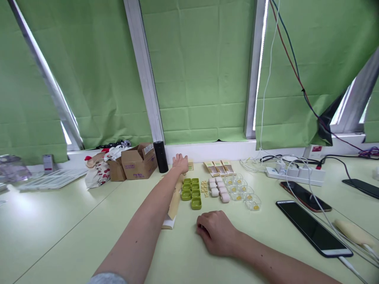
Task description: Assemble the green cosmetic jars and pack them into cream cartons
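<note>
My left hand (180,163) reaches far across the table, fingers stretched out and apart, beside a small yellowish card piece (190,166). Under that forearm lie folded cream card pieces (174,203), partly hidden. My right hand (217,232) rests on the table with its fingers curled in, and no object shows in it. Between the hands stand rows of green square cups (196,203). To their right are tiny yellow pieces (204,188), rounded white-and-pink blocks (224,197) and clear shells with yellow centres (253,202). Behind these lie three cream card sleeves (219,168).
At the back left are a cardboard box (139,161), a black cylinder (160,156), a patterned cloth bag (97,172) and a white tray (53,180). On the right lie a power strip (296,175), phones (314,227) and loose cables. Green sheets cover the windows.
</note>
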{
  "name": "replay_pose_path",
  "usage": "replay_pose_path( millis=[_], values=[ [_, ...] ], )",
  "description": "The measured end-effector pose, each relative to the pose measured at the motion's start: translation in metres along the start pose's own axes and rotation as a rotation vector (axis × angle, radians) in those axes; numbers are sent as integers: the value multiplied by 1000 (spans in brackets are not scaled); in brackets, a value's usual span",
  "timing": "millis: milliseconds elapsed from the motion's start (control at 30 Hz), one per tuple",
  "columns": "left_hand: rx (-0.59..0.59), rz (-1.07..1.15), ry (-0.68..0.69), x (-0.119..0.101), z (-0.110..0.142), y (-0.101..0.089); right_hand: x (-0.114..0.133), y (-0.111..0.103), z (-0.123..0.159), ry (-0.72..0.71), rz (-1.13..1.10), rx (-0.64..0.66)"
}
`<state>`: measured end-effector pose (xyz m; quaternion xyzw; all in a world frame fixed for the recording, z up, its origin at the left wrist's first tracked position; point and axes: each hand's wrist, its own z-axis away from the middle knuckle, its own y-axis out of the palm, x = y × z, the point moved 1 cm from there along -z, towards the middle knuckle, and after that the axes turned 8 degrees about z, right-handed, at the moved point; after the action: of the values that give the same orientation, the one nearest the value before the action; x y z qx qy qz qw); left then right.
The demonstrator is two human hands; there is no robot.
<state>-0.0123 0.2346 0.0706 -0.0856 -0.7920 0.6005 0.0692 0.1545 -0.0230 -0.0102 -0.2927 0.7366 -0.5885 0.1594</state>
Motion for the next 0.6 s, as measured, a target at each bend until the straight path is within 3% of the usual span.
replay_pose_path(
  millis=[300, 600],
  values=[
    [3, -34, -36, -6, -13, 30, -2, 0, -2, 1, -5, 11],
    [32, 93, 57, -15, -9, 31, 0, 1, -4, 4, 4, 40]
  ],
)
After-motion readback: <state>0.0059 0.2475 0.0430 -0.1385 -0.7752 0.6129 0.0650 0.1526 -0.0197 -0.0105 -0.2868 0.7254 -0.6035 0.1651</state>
